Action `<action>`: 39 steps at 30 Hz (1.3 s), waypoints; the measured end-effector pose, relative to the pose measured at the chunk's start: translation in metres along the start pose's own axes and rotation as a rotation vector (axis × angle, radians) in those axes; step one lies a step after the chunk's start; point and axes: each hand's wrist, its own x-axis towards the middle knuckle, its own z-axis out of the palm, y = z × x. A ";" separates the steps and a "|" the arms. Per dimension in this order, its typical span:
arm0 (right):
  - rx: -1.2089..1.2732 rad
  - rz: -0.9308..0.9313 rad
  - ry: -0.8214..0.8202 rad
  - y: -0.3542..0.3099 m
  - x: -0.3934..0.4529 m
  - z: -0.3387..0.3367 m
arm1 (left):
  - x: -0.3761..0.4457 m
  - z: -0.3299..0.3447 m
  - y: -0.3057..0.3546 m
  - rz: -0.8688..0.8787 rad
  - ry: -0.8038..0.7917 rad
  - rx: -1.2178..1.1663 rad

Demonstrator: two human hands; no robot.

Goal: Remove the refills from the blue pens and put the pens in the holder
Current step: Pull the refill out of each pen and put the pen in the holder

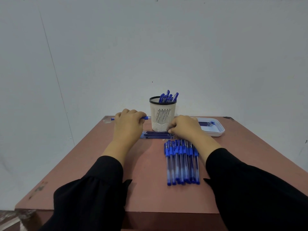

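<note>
My left hand (128, 122) grips a blue pen (146, 118) held level, its capped end sticking out to the right beside the holder. The cream slotted holder (162, 118) with a black rim stands at the table's back and has several blue pens (168, 96) standing in it. In front of the holder lie several thin dark refills (156, 135) side by side. My right hand (185, 128) pinches the right end of these refills. A row of several capped blue pens (182, 162) lies nearer to me, under my right forearm.
A white tray (218, 133) at the back right holds several blue refills. The reddish-brown table (93, 172) stands against a pale wall, with its front edge close to me. My black sleeves cover both forearms.
</note>
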 end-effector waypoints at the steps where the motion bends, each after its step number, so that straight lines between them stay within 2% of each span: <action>1: 0.003 0.002 -0.003 0.000 0.000 0.000 | 0.000 0.000 0.000 0.004 0.001 -0.002; 10: 0.134 0.042 0.073 0.017 -0.003 -0.010 | -0.003 0.001 0.006 0.022 -0.030 -0.076; 14: 0.156 0.140 0.135 0.048 0.002 -0.020 | -0.006 0.004 0.016 0.067 -0.046 -0.129; 18: 0.126 0.251 0.048 0.079 0.006 -0.020 | -0.008 0.006 0.024 0.083 -0.082 -0.184; 24: 0.029 0.256 -0.098 0.090 0.011 -0.015 | -0.009 0.009 0.030 0.121 -0.115 -0.201; 29: -0.094 0.244 -0.080 0.087 0.013 -0.016 | -0.009 0.009 0.030 0.121 -0.116 -0.210; 39: -0.110 0.251 -0.032 0.087 0.013 -0.015 | -0.009 0.008 0.030 0.120 -0.122 -0.204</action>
